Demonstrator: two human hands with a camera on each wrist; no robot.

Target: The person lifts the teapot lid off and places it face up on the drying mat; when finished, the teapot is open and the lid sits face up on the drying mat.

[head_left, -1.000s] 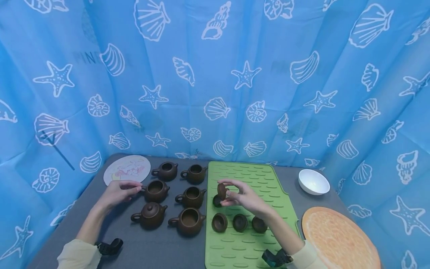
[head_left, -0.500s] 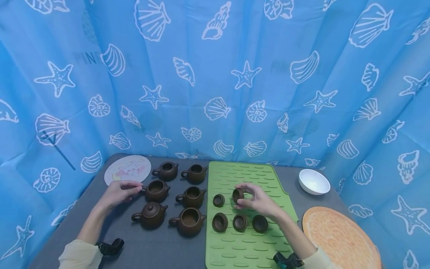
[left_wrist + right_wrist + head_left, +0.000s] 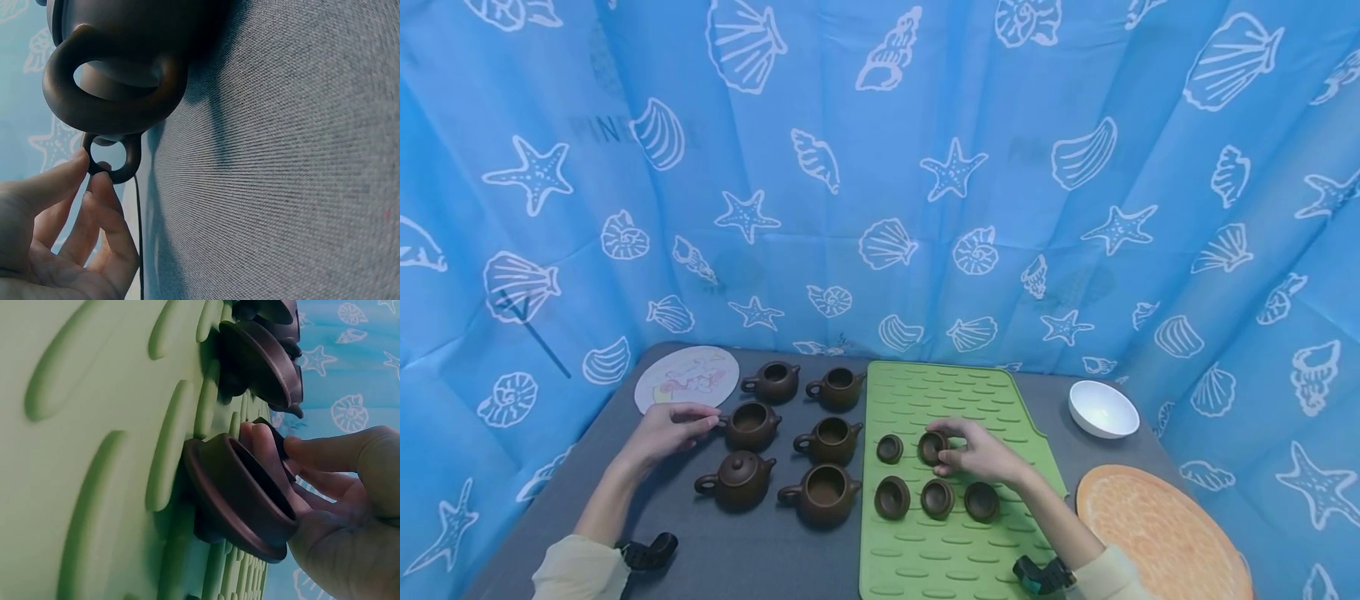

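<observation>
In the head view my left hand (image 3: 672,433) pinches the handle of a lidless brown teapot (image 3: 751,426) on the left. The left wrist view shows thumb and fingertips on that ring handle (image 3: 128,165). My right hand (image 3: 981,452) holds a brown teapot lid (image 3: 932,447), turned hollow side up, at the surface of the green mat (image 3: 955,567). Several other upturned lids lie around it, among them a smaller lid (image 3: 890,449) to its left and one lid (image 3: 937,498) just in front. In the right wrist view an upturned lid (image 3: 240,494) partly hides the fingertips.
A teapot with its lid on (image 3: 737,481) stands before the left hand. Several lidless teapots stand between it and the mat, such as the front teapot (image 3: 824,495). A white bowl (image 3: 1102,408), an orange round mat (image 3: 1161,533) and a pale oval mat (image 3: 688,379) lie outward.
My right hand has carried its lid rightward from above the smaller lid and lowered it to the mat, hollow side now up. My left hand keeps its place at the handle.
</observation>
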